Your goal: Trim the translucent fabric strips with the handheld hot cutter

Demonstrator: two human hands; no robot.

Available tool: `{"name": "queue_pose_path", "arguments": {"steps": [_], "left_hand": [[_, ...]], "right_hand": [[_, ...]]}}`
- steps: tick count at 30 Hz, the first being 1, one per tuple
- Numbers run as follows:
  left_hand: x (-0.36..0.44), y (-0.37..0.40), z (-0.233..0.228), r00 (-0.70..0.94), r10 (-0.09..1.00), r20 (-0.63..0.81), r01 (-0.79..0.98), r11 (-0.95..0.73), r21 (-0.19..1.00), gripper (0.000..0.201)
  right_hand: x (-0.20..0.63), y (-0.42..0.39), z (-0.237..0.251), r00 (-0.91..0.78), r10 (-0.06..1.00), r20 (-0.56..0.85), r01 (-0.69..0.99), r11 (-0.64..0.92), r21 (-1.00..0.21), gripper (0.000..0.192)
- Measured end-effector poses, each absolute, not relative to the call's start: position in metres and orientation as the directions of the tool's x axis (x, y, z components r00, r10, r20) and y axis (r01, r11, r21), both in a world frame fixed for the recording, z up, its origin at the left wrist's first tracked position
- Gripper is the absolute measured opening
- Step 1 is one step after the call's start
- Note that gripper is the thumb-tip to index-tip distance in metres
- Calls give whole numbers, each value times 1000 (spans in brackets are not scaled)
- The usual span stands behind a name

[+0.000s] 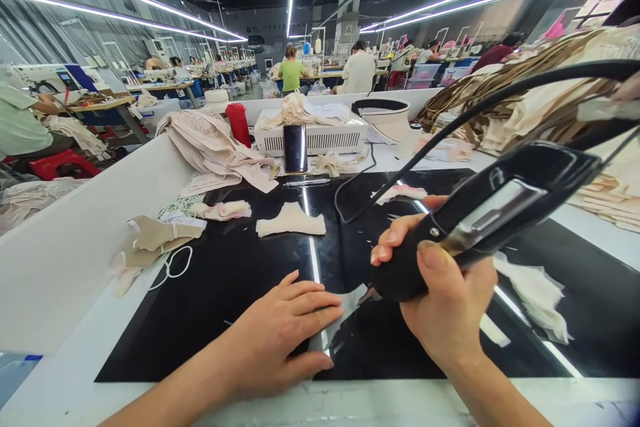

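My right hand (pixel 445 293) grips a black corded hand tool (pixel 500 207), held above the glossy black work surface (pixel 225 280) with its nose pointing down toward the table. My left hand (pixel 285 333) lies flat with fingers spread on the black surface, pressing a dark piece of fabric (pixel 345 310) whose edge shows beside the fingertips. The tool's black cable (pixel 450 130) arcs up to the right. A beige cut fabric piece (pixel 291 221) lies further back on the surface.
Beige fabric pieces (pixel 155 237) and cord lie at the left, white scraps (pixel 537 293) at the right. Behind stand a white box unit (pixel 320 137) with a phone (pixel 295 147) leaning on it, a red bottle (pixel 239 123), and fabric piles (pixel 525 100). Other workers sit at distant tables.
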State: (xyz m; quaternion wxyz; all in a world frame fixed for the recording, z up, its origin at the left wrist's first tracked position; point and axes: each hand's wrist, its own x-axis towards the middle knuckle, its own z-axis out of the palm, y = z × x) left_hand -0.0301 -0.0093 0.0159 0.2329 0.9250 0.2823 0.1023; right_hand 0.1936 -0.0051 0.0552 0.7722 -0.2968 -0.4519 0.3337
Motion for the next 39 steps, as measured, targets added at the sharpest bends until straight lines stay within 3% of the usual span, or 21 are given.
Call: {"name": "queue_pose_path", "arguments": {"steps": [9, 14, 30, 33, 36, 39], "left_hand": [[-27, -8, 23, 834, 551, -39, 511, -743, 432, 59], [-26, -8, 24, 830, 556, -55, 519, -730, 444, 59], [-27, -7, 27, 828, 560, -31, 497, -708, 501, 58], [-30, -6, 20, 788, 613, 59, 498, -690, 526, 48], [-32, -3, 7, 638, 746, 192, 570, -624, 534, 38], [-32, 0, -3, 534, 811, 239, 641, -573, 510, 32]], "right_hand": [[195, -5, 51, 353, 797, 491, -221, 581, -784, 40], [203, 0, 55, 414, 746, 522, -232, 641, -732, 43], [206, 3, 50, 401, 759, 513, -207, 620, -756, 40], [209, 1, 52, 390, 759, 522, -173, 617, -767, 42], [212, -1, 53, 361, 761, 538, -115, 609, -785, 38], [215, -1, 55, 349, 757, 553, -58, 606, -793, 35]]}}
